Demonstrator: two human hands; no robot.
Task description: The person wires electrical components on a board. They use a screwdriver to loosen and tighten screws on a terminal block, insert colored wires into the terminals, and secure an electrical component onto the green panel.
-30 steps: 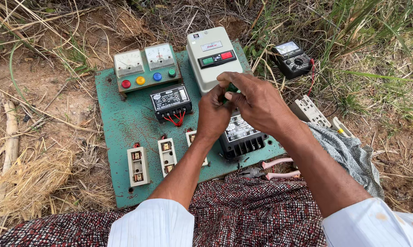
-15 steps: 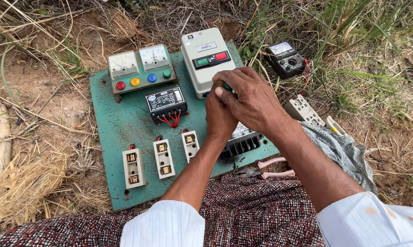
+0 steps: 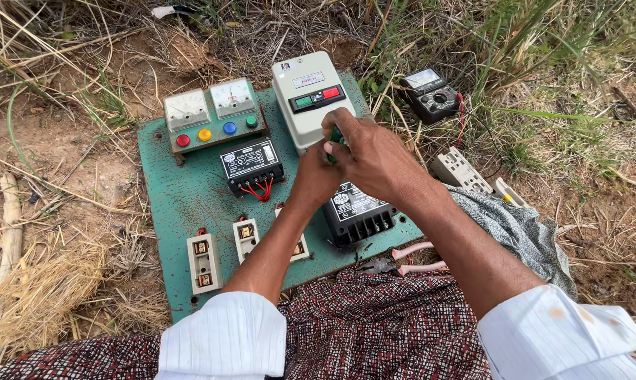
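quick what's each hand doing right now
Left hand: closed by the cream starter box; what it grips is hidden.
Right hand: fingers closed on a small green object.

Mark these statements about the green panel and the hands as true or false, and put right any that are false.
1. Both hands meet at the lower edge of the cream starter box. True: the left hand and right hand close round a small green-handled tool there.
2. The green board lies on a workbench. False: it lies on bare soil and dry grass.
3. Two dial meters sit above four coloured buttons. True.
4. The pliers are in the right hand. False: they lie at the board's near edge.
5. The multimeter is mounted on the board. False: it lies in the grass beside it.
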